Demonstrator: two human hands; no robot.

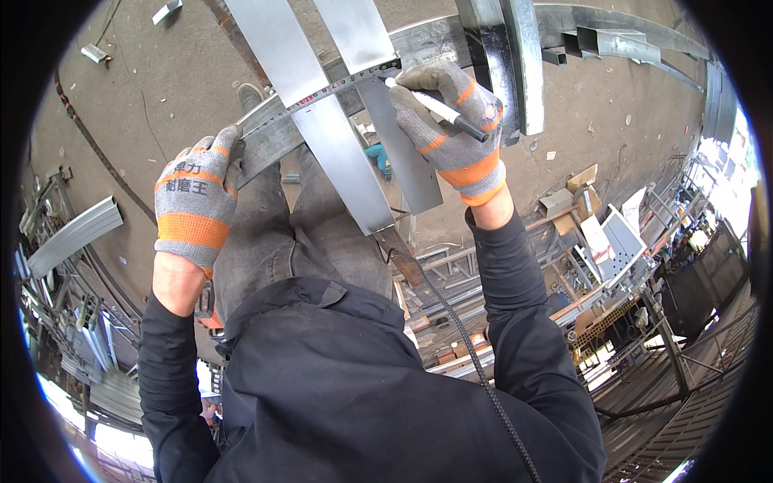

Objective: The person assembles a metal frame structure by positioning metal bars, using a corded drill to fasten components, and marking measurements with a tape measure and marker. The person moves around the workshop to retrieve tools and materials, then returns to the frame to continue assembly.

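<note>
My left hand, in a grey and orange work glove, is closed at the left end of a grey steel beam. A tape measure runs from its fingers along the beam; whatever case it has is hidden. Two silvery flat metal bars, a left bar and a right bar, cross the beam under the tape. My gloved right hand grips a white marker with a black end. The marker's tip is close to the tape's far end by the right bar; contact is unclear.
Upright-looking square steel tubes cross the beam to the right, beside short tube pieces. A teal power tool lies on the floor below the bars. Metal frames and scrap crowd the right; a metal profile lies left.
</note>
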